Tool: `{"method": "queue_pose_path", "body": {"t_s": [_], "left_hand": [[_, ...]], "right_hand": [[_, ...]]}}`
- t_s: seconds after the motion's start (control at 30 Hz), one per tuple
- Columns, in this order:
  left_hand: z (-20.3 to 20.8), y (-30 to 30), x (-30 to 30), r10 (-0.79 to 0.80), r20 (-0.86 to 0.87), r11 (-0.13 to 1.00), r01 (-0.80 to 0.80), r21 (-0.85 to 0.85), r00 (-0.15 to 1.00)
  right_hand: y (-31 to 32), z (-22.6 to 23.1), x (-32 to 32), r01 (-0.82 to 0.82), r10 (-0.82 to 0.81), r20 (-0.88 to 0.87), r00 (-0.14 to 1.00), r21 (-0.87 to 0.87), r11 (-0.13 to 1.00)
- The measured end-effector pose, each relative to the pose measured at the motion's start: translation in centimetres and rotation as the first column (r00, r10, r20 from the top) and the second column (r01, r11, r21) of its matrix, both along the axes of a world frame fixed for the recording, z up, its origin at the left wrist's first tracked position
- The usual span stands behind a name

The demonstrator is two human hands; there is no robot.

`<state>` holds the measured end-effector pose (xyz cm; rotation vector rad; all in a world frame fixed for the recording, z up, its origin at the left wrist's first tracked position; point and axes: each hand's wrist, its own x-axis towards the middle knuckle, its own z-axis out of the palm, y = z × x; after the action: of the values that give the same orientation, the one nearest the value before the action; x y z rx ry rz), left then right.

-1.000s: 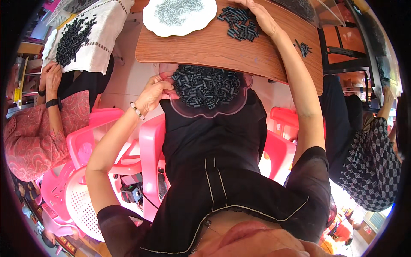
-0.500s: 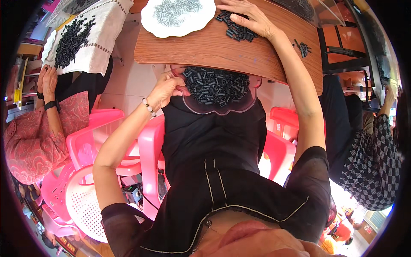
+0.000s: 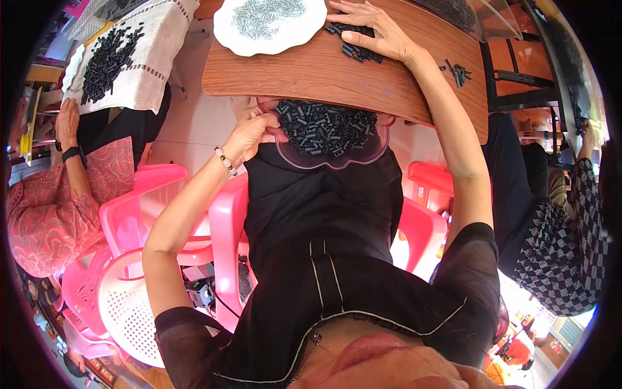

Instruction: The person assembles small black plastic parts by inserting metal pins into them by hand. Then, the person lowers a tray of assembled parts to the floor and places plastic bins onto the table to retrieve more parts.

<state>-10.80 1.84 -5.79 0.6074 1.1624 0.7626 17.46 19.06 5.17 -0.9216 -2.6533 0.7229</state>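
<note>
Left hand [image 3: 247, 134] is grasping the left rim of a translucent pink plastic bowl with a scalloped edge [image 3: 306, 158]; the bowl is sitting at lap level, far side running under the table edge, mostly full of short black cylindrical pieces [image 3: 327, 126]. Right hand [image 3: 379, 32] is lying palm down, unclenched, fingers extended and thumb apart, over a small pile of matching black pieces [image 3: 364, 54] on the brown wood-grain table [image 3: 278, 79]. Can't tell if anything is sitting between palm and tabletop; the hand is hiding it. White wavy-edged plate [image 3: 272, 48] is standing just left of that pile, holding tiny pale pieces; a few thin dark pieces [image 3: 459, 74] are lying apart to the right. Step in hand looks like herding loose pieces by palm. Doing it well, my read: fingers closing together, hand going low and flat, short strokes, staying off the plate and the thin pieces. Bowl should be staying level and snug under the table edge so strays are dropping inside; these are probably rolling easily. Labels: seeing no marking on the bowl, plate or pieces. A small white sticker [image 3: 422, 192] is showing on the pink-red plastic chair [image 3: 431, 176], too small for reading.
</note>
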Motion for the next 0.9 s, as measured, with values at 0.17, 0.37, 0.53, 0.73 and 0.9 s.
{"method": "queue_pose_path", "body": {"t_s": [0.17, 0.37, 0.53, 0.73, 0.9], "left_hand": [[-0.2, -0.2, 0.3, 0.023, 0.010, 1.000, -0.024, 0.013, 1.000], [-0.3, -0.4, 0.2, 0.021, 0.014, 1.000, -0.021, 0.008, 1.000], [0.2, -0.1, 0.2, 0.007, 0.021, 1.000, -0.008, 0.012, 1.000], [-0.7, 0.0, 1.0, 0.023, 0.008, 1.000, -0.023, -0.007, 1.000], [-0.9, -0.2, 1.5, 0.035, 0.019, 0.999, -0.034, -0.028, 0.999]], "right_hand": [[0.3, -3.0, 0.6, -0.208, 0.312, -0.172, 0.934, 0.449, 0.869], [0.3, -5.5, 0.5, -0.025, 0.056, -0.085, 0.995, 0.328, 0.944], [-1.1, -4.5, 0.2, -0.062, 0.090, -0.049, 0.995, 0.406, 0.912], [-2.8, -4.8, -0.1, 0.003, 0.028, -0.111, 0.993, 0.270, 0.963], [-4.4, -4.1, -0.1, 0.005, 0.011, -0.063, 0.998, 0.250, 0.968]]}}
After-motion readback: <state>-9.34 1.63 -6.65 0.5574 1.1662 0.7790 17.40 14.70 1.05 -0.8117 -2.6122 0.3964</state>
